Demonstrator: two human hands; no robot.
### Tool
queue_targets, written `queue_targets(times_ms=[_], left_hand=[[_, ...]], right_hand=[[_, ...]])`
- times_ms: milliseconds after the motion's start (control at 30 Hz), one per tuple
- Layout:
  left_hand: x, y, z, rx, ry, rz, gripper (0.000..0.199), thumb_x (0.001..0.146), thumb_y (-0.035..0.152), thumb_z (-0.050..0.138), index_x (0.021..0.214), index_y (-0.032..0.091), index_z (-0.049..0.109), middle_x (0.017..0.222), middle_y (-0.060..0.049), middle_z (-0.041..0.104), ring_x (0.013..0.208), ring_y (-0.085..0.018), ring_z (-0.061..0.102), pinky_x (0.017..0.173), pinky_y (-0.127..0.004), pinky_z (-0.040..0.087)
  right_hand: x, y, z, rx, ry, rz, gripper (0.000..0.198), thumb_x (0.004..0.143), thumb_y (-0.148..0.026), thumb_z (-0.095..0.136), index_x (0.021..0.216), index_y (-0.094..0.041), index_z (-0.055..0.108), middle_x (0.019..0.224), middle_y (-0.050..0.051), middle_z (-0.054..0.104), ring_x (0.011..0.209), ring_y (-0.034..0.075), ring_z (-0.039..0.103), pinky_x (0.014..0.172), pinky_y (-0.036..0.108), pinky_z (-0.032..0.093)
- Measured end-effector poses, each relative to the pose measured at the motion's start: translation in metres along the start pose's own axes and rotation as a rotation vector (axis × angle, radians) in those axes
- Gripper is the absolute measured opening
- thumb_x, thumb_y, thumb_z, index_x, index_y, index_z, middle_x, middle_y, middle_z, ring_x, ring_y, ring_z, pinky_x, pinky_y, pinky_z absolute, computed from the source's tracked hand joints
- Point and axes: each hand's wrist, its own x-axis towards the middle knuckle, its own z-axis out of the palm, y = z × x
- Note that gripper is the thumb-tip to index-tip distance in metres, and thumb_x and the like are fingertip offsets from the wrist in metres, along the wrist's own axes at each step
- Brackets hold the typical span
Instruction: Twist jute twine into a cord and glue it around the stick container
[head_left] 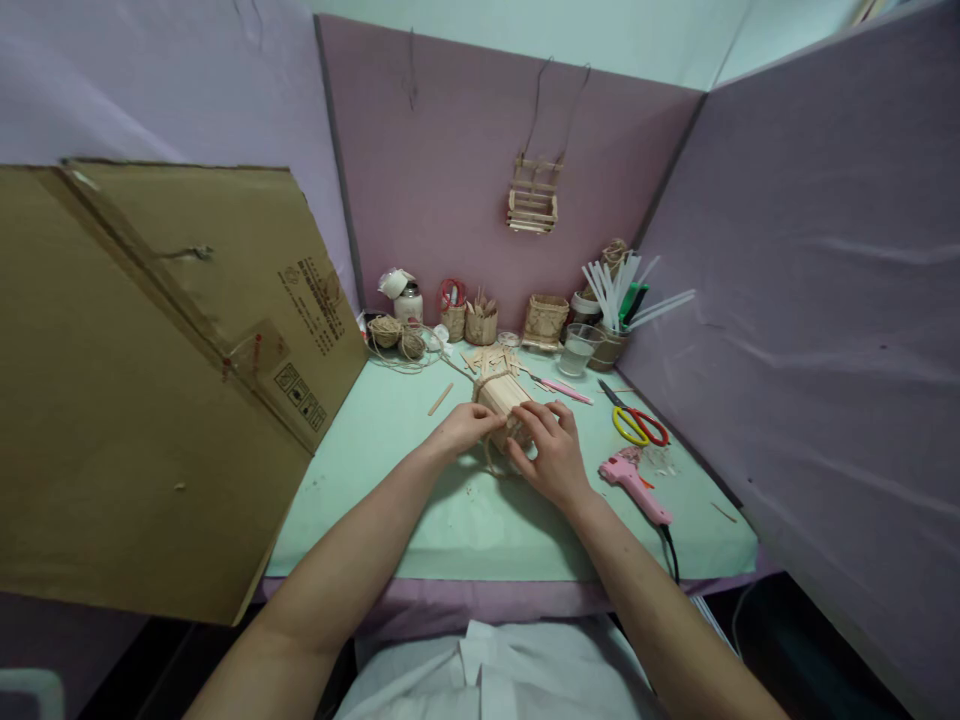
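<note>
L hand (pixel 478 425), fingertips drawn in, & R hand (pixel 549 448), fingers loosely spread, touch a pale box-shaped wooden-stick piece bound w/ twine (pixel 501 394), mid-table; can't tell if L pinches it. Dark printed characters, too small to read, & boxed symbols mark a big brown cardboard sheet (pixel 150 420), far L. Mint-green cloth covers the table (pixel 375 545); lilac fabric partitions (pixel 810 300) flank it. A small wooden-stick swing (pixel 532 208) hangs by cords vs. a mauve back panel (pixel 435 170). A pink glue gun w/ black cord (pixel 636 487) lies R.
</note>
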Motion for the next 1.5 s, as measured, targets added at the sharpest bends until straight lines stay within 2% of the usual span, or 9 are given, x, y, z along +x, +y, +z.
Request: queue_targets(times_ms=[267,433,667,867,1100,1267,1400,1500], left_hand=[[0.000,0.001,0.001,-0.012,-0.008,-0.015,0.033,0.066,0.048,0.064,0.059,0.016,0.060,0.057,0.000,0.052,0.055,-0.012,0.044,0.055,-0.026,0.030],[0.000,0.002,0.001,-0.022,0.011,-0.053,0.032,0.065,0.047,0.064,0.062,0.016,0.062,0.060,-0.001,0.055,0.057,-0.013,0.046,0.057,-0.027,0.031],[0.002,-0.002,0.001,0.026,-0.006,-0.032,0.033,0.068,0.048,0.062,0.062,0.015,0.061,0.058,0.000,0.051,0.056,-0.012,0.042,0.058,-0.028,0.029],[0.000,0.002,0.001,0.029,-0.014,-0.059,0.034,0.067,0.048,0.061,0.065,0.014,0.062,0.062,-0.001,0.053,0.059,-0.012,0.044,0.059,-0.027,0.030],[0.002,-0.001,-0.001,0.068,-0.019,-0.053,0.038,0.067,0.053,0.061,0.066,0.015,0.062,0.062,0.000,0.053,0.059,-0.012,0.044,0.059,-0.026,0.030],[0.003,-0.003,-0.001,0.062,-0.020,-0.053,0.038,0.068,0.052,0.061,0.066,0.015,0.062,0.061,-0.001,0.054,0.058,-0.012,0.045,0.058,-0.026,0.030],[0.003,-0.005,-0.001,0.040,-0.033,-0.026,0.038,0.068,0.052,0.062,0.068,0.014,0.064,0.061,-0.001,0.055,0.059,-0.013,0.047,0.057,-0.026,0.031],[0.003,-0.007,-0.001,0.031,-0.025,-0.029,0.038,0.069,0.052,0.062,0.068,0.014,0.064,0.061,-0.002,0.055,0.059,-0.013,0.048,0.057,-0.026,0.032]], right_hand=[[-0.006,-0.001,0.004,-0.009,0.011,-0.015,0.047,0.081,-0.028,0.056,0.128,-0.025,0.049,0.126,0.007,0.055,0.116,0.029,0.041,0.106,0.054,0.027],[-0.003,0.011,0.002,0.028,0.139,0.107,0.061,0.080,-0.035,0.057,0.136,-0.022,0.037,0.130,0.012,0.044,0.121,0.030,0.039,0.101,0.053,0.032],[-0.007,0.018,0.005,-0.028,0.090,0.123,0.048,0.078,-0.035,0.060,0.124,-0.023,0.049,0.129,0.012,0.041,0.120,0.030,0.038,0.102,0.051,0.032],[-0.007,0.014,0.003,-0.009,0.052,0.141,0.053,0.079,-0.036,0.061,0.128,-0.023,0.046,0.134,0.013,0.036,0.125,0.031,0.035,0.103,0.051,0.031],[-0.010,0.013,0.007,0.053,0.064,0.169,0.050,0.080,-0.032,0.058,0.128,-0.025,0.046,0.134,0.012,0.037,0.124,0.030,0.036,0.103,0.050,0.032],[-0.010,0.010,0.006,0.050,0.062,0.160,0.055,0.079,-0.032,0.059,0.131,-0.026,0.044,0.137,0.012,0.033,0.127,0.032,0.034,0.103,0.052,0.031],[-0.006,0.004,0.003,0.028,0.035,0.128,0.045,0.078,-0.029,0.059,0.122,-0.026,0.052,0.137,0.011,0.035,0.127,0.032,0.035,0.104,0.053,0.030],[-0.003,0.000,0.002,0.019,0.056,0.127,0.044,0.078,-0.029,0.059,0.121,-0.025,0.053,0.140,0.012,0.031,0.130,0.033,0.032,0.105,0.053,0.029]])
